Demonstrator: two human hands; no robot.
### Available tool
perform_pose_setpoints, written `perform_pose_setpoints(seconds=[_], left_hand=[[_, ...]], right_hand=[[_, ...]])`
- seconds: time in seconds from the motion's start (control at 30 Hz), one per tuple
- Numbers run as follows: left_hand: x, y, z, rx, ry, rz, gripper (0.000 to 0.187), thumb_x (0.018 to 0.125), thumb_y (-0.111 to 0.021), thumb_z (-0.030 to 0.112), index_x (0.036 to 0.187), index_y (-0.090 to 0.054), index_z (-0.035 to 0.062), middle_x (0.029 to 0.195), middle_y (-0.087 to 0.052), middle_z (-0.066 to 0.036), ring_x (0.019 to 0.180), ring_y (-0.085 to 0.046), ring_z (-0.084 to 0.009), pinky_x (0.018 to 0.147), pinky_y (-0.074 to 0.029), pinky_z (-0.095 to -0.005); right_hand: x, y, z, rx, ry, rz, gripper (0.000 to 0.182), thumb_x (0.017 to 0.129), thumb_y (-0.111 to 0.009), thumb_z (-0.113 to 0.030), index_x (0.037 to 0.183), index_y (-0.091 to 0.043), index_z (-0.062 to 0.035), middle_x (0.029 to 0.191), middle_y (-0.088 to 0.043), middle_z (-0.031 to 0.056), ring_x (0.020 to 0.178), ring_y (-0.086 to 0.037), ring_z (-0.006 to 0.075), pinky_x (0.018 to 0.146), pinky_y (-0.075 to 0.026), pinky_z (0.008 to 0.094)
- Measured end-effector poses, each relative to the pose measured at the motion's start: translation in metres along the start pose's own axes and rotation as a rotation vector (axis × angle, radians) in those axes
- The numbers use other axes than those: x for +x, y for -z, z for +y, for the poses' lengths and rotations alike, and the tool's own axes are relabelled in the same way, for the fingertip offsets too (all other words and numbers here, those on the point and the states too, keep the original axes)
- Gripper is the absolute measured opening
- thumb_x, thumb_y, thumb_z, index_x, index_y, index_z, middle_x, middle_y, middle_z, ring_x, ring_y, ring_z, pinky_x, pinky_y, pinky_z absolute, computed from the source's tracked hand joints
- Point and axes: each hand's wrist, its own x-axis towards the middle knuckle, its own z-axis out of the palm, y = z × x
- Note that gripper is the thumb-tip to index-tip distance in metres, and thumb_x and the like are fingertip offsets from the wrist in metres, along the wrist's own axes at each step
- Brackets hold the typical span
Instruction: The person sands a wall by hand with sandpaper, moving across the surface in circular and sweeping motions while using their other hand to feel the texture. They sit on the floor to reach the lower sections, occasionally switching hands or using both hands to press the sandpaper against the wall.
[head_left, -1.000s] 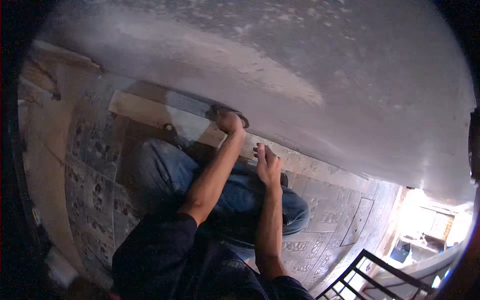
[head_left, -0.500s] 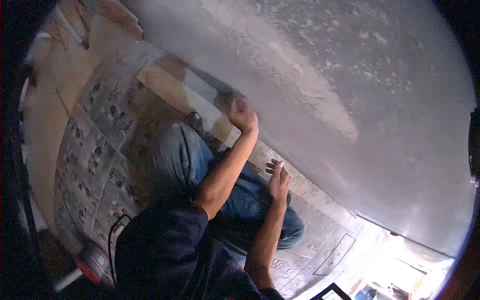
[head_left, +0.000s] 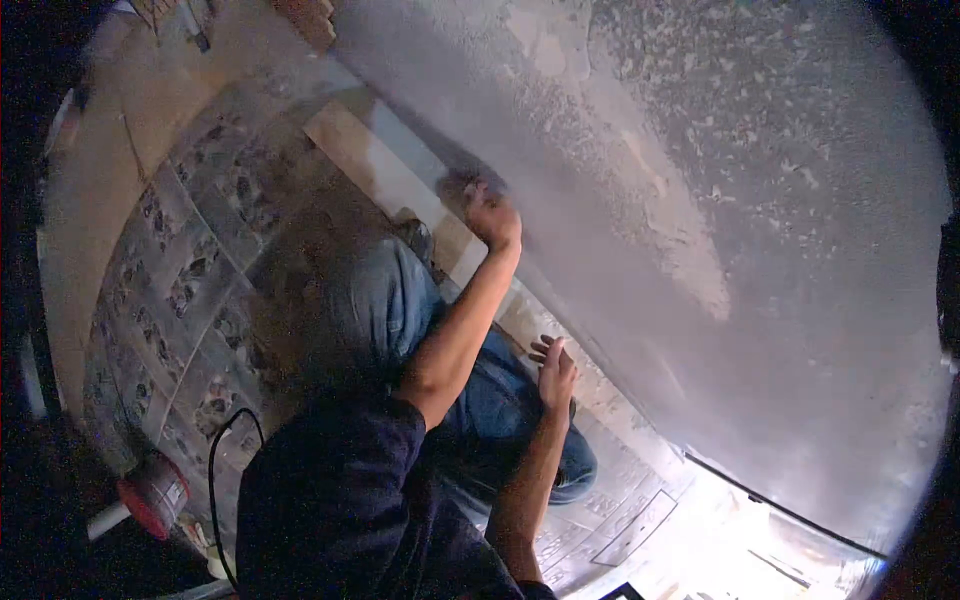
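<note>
My left hand [head_left: 493,215] is closed against the foot of a grey plastered wall [head_left: 640,260], its fingers drawn together. What they hold, if anything, cannot be made out beside the dark shadow there. Lower down, my right hand [head_left: 556,374] hangs open above my bent knee, fingers apart and nothing visible in them. A pale strip [head_left: 400,181] runs along the base of the wall, partly hidden by my left arm and legs. Jeans [head_left: 395,295] cover my folded legs beside it.
Patterned floor tiles [head_left: 190,270] spread to the left. A red-rimmed round object [head_left: 155,495] lies at lower left, near a black cable [head_left: 212,480]. Rough, patchy plaster [head_left: 720,120] covers the upper wall. Glaring light [head_left: 720,530] washes out the lower right.
The view has shifted slightly, bringing more of the red-rimmed object into sight. My left hand stays closed at the wall's foot, its fingers reaching slightly upward. My right hand remains open.
</note>
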Motion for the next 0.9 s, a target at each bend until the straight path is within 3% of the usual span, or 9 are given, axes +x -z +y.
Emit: perform_pose_setpoints(seconds=[0.07, 0.27, 0.3, 0.33, 0.4, 0.47, 0.6, 0.8, 0.9], left_hand=[[-0.003, -0.006, -0.011, 0.075, 0.002, -0.024, 0.038, 0.087, -0.051, 0.012, 0.122, -0.054, -0.0026, 0.122, -0.057, -0.019, 0.111, -0.056, -0.0323, 0.097, -0.042, -0.0381], [0.024, -0.005, -0.030, 0.190, 0.415, -0.098, 0.037, 0.085, -0.058, 0.017, 0.117, -0.056, -0.0008, 0.119, -0.058, -0.020, 0.108, -0.056, -0.0329, 0.094, -0.044, -0.0393], [0.015, -0.003, -0.029, 0.247, 0.126, -0.052, 0.035, 0.084, -0.059, 0.016, 0.115, -0.059, -0.0003, 0.118, -0.060, -0.021, 0.108, -0.057, -0.0343, 0.092, -0.045, -0.0390], [0.006, -0.003, -0.029, 0.248, 0.130, -0.051, 0.035, 0.084, -0.059, 0.016, 0.115, -0.059, -0.0003, 0.118, -0.060, -0.021, 0.108, -0.057, -0.0343, 0.092, -0.045, -0.0390], [-0.019, -0.003, -0.029, 0.277, -0.100, -0.005, 0.029, 0.087, -0.047, 0.011, 0.106, -0.064, -0.0019, 0.087, -0.067, -0.023, 0.084, -0.066, -0.0368, 0.074, -0.051, -0.0430], [-0.044, 0.009, -0.017, 0.200, -0.144, -0.050, 0.032, 0.089, -0.046, 0.012, 0.112, -0.062, -0.0032, 0.090, -0.067, -0.024, 0.085, -0.066, -0.0372, 0.074, -0.051, -0.0433], [-0.060, 0.013, -0.022, 0.176, -0.414, -0.099, 0.032, 0.092, -0.046, 0.013, 0.117, -0.060, -0.0021, 0.089, -0.065, -0.026, 0.078, -0.065, -0.0396, 0.067, -0.050, -0.0445], [-0.109, 0.039, -0.018, 0.322, -0.266, -0.410, 0.033, 0.093, -0.043, 0.012, 0.120, -0.055, -0.0024, 0.087, -0.065, -0.026, 0.076, -0.064, -0.0412, 0.063, -0.051, -0.0451], [-0.118, 0.048, 0.006, 0.447, 0.079, -0.679, 0.032, 0.093, -0.045, 0.010, 0.120, -0.054, -0.0038, 0.090, -0.065, -0.026, 0.079, -0.065, -0.0392, 0.065, -0.052, -0.0432]], right_hand=[[0.000, 0.001, 0.004, -0.032, -0.089, 0.041, 0.053, 0.100, -0.038, -0.042, 0.112, -0.062, 0.0039, 0.089, -0.069, 0.0184, 0.085, -0.067, 0.0185, 0.077, -0.050, 0.0316], [0.009, -0.005, 0.021, -0.099, 0.114, 0.027, 0.054, 0.101, -0.035, -0.042, 0.110, -0.064, 0.0028, 0.094, -0.069, 0.0196, 0.088, -0.068, 0.0312, 0.081, -0.051, 0.0385], [0.012, -0.007, 0.014, -0.094, 0.084, 0.011, 0.059, 0.100, -0.033, -0.046, 0.114, -0.062, 0.0036, 0.097, -0.069, 0.0188, 0.086, -0.068, 0.0272, 0.076, -0.050, 0.0349], [0.008, -0.005, 0.010, -0.097, 0.040, -0.005, 0.064, 0.100, -0.030, -0.051, 0.117, -0.059, 0.0044, 0.100, -0.069, 0.0179, 0.085, -0.068, 0.0232, 0.072, -0.049, 0.0313], [0.005, -0.004, 0.002, -0.140, -0.004, -0.006, 0.063, 0.101, -0.030, -0.049, 0.118, -0.059, 0.0039, 0.100, -0.069, 0.0180, 0.086, -0.068, 0.0235, 0.072, -0.049, 0.0315], [0.007, -0.006, 0.006, -0.135, -0.008, 0.019, 0.057, 0.100, -0.035, -0.045, 0.110, -0.063, 0.0041, 0.098, -0.068, 0.0216, 0.094, -0.067, 0.0305, 0.087, -0.048, 0.0378], [0.009, -0.011, 0.000, -0.166, 0.018, 0.001, 0.053, 0.101, -0.034, -0.041, 0.108, -0.064, 0.0021, 0.098, -0.069, 0.0196, 0.092, -0.067, 0.0328, 0.084, -0.049, 0.0387], [0.005, -0.010, -0.027, -0.259, 0.059, -0.016, 0.042, 0.100, -0.039, -0.034, 0.103, -0.064, 0.0004, 0.097, -0.064, 0.0270, 0.096, -0.060, 0.0437, 0.078, -0.048, 0.0465], [0.003, -0.004, -0.018, -0.322, 0.087, 0.018, 0.040, 0.100, -0.040, -0.032, 0.104, -0.063, 0.0003, 0.100, -0.063, 0.0274, 0.099, -0.059, 0.0445, 0.079, -0.047, 0.0479]])
